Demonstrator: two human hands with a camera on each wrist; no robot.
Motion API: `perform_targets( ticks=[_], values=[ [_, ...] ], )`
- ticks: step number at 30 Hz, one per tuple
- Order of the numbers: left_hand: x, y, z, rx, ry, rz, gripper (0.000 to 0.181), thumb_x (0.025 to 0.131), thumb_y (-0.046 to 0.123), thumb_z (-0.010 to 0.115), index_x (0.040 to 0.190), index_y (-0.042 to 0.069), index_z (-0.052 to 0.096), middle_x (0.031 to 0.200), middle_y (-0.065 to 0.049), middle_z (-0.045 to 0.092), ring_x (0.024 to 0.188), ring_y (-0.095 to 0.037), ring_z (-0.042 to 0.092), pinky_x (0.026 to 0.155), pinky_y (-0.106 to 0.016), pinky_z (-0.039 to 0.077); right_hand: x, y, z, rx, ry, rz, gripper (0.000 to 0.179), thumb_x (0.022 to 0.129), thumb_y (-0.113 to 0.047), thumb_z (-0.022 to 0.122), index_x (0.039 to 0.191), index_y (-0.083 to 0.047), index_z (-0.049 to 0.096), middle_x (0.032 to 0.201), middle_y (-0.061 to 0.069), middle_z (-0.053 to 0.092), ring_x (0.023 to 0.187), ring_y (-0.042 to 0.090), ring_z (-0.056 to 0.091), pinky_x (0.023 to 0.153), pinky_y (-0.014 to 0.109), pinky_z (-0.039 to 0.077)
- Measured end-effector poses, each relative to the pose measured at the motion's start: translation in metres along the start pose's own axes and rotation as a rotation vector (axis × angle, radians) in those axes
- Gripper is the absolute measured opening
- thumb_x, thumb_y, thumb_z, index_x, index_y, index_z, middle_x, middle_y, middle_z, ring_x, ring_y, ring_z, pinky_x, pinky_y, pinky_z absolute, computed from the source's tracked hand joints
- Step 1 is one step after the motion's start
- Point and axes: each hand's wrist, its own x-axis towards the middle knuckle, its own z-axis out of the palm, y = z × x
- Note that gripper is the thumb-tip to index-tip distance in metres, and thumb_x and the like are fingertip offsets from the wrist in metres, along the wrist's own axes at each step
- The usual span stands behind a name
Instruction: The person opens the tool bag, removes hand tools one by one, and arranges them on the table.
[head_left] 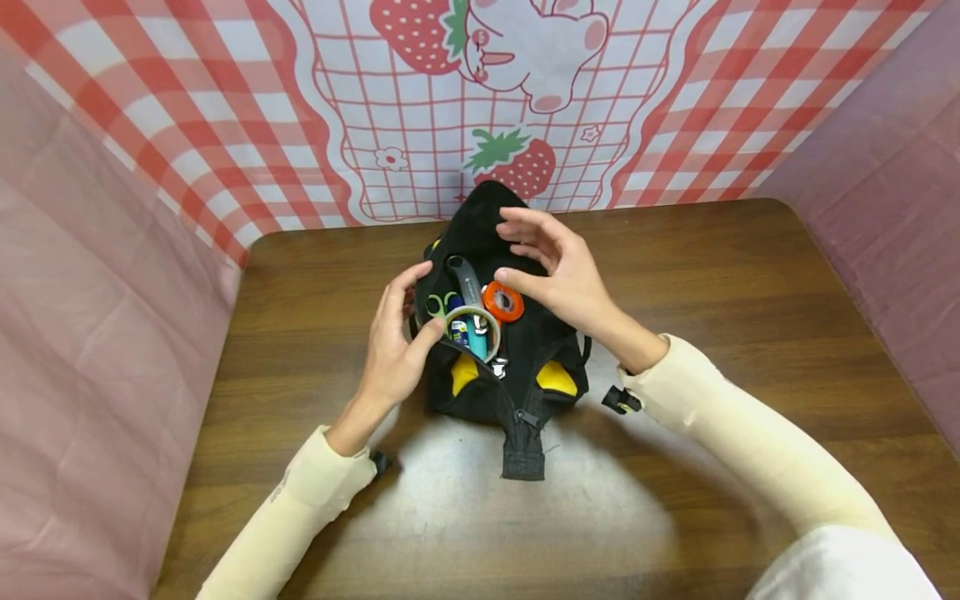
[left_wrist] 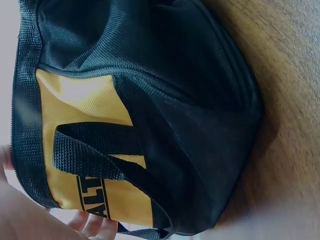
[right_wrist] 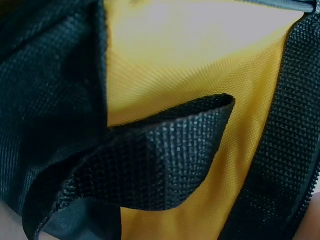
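A black and yellow zippered tool bag (head_left: 457, 400) stands with its mouth spread. My left hand (head_left: 393, 333) grips its left rim, thumb at the opening and fingers against the outside; in the left wrist view the fingers (left_wrist: 95, 226) touch the yellow panel's edge. My right hand (head_left: 562, 271) is over the right side of the mouth, thumb and curved fingers apart, holding nothing. Inside lie an orange ring-shaped roll (head_left: 513, 304), a pale tape roll (head_left: 496, 335), green-handled scissors (head_left: 435, 306), a blue glue stick (head_left: 459, 333), and a grey-handled tool (head_left: 467, 279). Their lower parts are hidden.
The bag stands on a brown wooden table (head_left: 720, 275), near a checked strawberry-print cloth (head_left: 277, 117) at the back. Pink cloths hang at both sides. A zipper end tab (head_left: 523, 462) points toward the front. Webbing loops (right_wrist: 170, 165) stick out from the bag's sides.
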Motion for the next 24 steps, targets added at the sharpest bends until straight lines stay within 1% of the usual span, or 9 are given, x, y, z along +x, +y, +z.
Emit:
perform_targets(
  ticks=[3,6,8,11,15,18,24],
  values=[
    [-0.001,0.001,0.002,0.009,-0.002,0.015,0.065,0.087,0.023,0.069,0.15,0.021,0.049,0.145,-0.004,0.052,0.119,-0.022,0.05,0.097,-0.042,0.042,0.001,0.003,0.002,-0.027,-0.024,0.026,0.065,0.086,0.004,0.078,0.145,-0.003,0.052,0.134,0.012,0.062,0.128,0.028,0.056,0.108,0.042,0.045],
    [-0.001,0.003,0.003,0.013,-0.012,0.037,0.07,0.087,0.024,0.071,0.152,0.019,0.045,0.149,-0.002,0.049,0.124,-0.023,0.049,0.101,-0.04,0.04,0.002,0.004,0.003,-0.046,-0.037,0.041,0.067,0.085,0.005,0.078,0.146,-0.005,0.052,0.135,0.013,0.061,0.129,0.029,0.055,0.108,0.042,0.045],
    [-0.002,0.005,0.005,0.013,-0.02,0.041,0.073,0.087,0.021,0.073,0.153,0.019,0.042,0.151,-0.002,0.046,0.127,-0.024,0.048,0.105,-0.039,0.038,0.002,0.005,0.003,-0.055,-0.042,0.047,0.068,0.084,0.007,0.078,0.146,-0.005,0.052,0.135,0.014,0.061,0.129,0.031,0.055,0.108,0.044,0.045],
    [-0.003,0.009,0.008,0.022,-0.04,0.027,0.079,0.088,0.02,0.076,0.156,0.019,0.037,0.155,-0.003,0.041,0.132,-0.025,0.045,0.11,-0.041,0.036,0.002,0.007,0.004,-0.066,-0.045,0.049,0.069,0.083,0.008,0.078,0.146,-0.004,0.052,0.136,0.016,0.06,0.129,0.032,0.055,0.108,0.047,0.045],
    [-0.005,0.014,0.012,0.068,-0.059,-0.025,0.089,0.086,0.03,0.079,0.159,0.022,0.029,0.157,-0.002,0.035,0.14,-0.022,0.039,0.115,-0.048,0.032,0.002,0.011,0.004,-0.106,-0.06,0.058,0.07,0.083,0.005,0.08,0.146,-0.006,0.052,0.137,0.015,0.06,0.128,0.027,0.056,0.108,0.047,0.045],
    [-0.007,0.014,0.013,0.097,-0.067,-0.055,0.095,0.084,0.035,0.08,0.161,0.024,0.025,0.159,0.0,0.033,0.144,-0.02,0.035,0.118,-0.05,0.028,0.002,0.012,0.004,-0.139,-0.071,0.068,0.069,0.083,0.002,0.081,0.146,-0.009,0.053,0.137,0.011,0.061,0.127,0.022,0.056,0.108,0.044,0.045],
    [-0.008,0.013,0.012,0.087,-0.1,-0.04,0.096,0.084,0.034,0.077,0.162,0.023,0.021,0.163,0.003,0.026,0.148,-0.02,0.029,0.119,-0.054,0.024,0.002,0.015,0.004,-0.177,-0.08,0.073,0.068,0.084,-0.003,0.082,0.145,-0.012,0.054,0.137,0.008,0.061,0.127,0.019,0.056,0.108,0.042,0.045]
  ],
)
